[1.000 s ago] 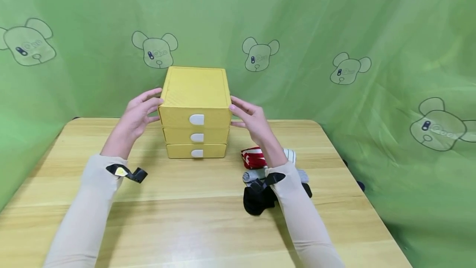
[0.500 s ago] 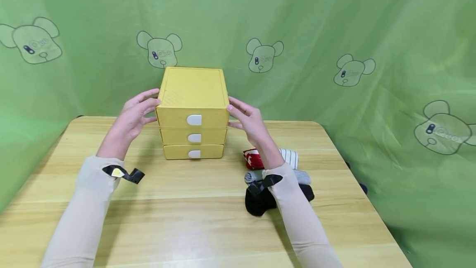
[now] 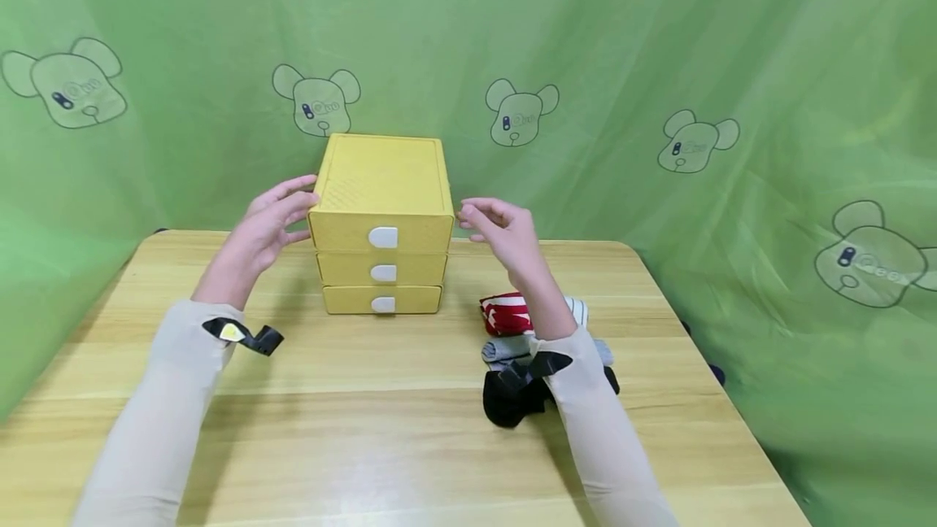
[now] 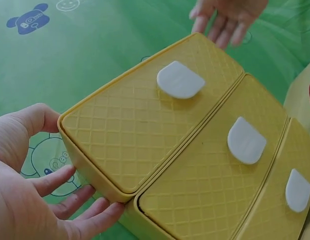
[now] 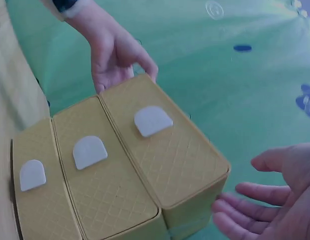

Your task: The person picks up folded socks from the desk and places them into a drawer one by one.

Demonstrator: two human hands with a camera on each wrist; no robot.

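A yellow drawer cabinet (image 3: 381, 177) stands near the back of the table, its three drawers closed, each with a white tab. My left hand (image 3: 258, 226) touches the cabinet's upper left side with its fingertips, the fingers spread. In the left wrist view, the thumb of that left hand (image 4: 25, 175) lies by the top front corner. On the other side, my right hand (image 3: 507, 236) is just off the upper right edge, fingers loosely bent around nothing. The right wrist view shows the right hand (image 5: 275, 195) beside the cabinet's corner; whether a fingertip still touches is unclear.
Under my right forearm lie folded clothes: a red and white piece (image 3: 505, 315), a grey roll (image 3: 505, 346) and a black piece (image 3: 508, 401). A white striped piece (image 3: 577, 310) is partly hidden there. A green curtain (image 3: 410, 39) hangs behind the wooden table (image 3: 351, 429).
My right hand has come away from the cabinet's right side, moving slightly right. The left hand keeps its place on the left side. The head view has shifted a little.
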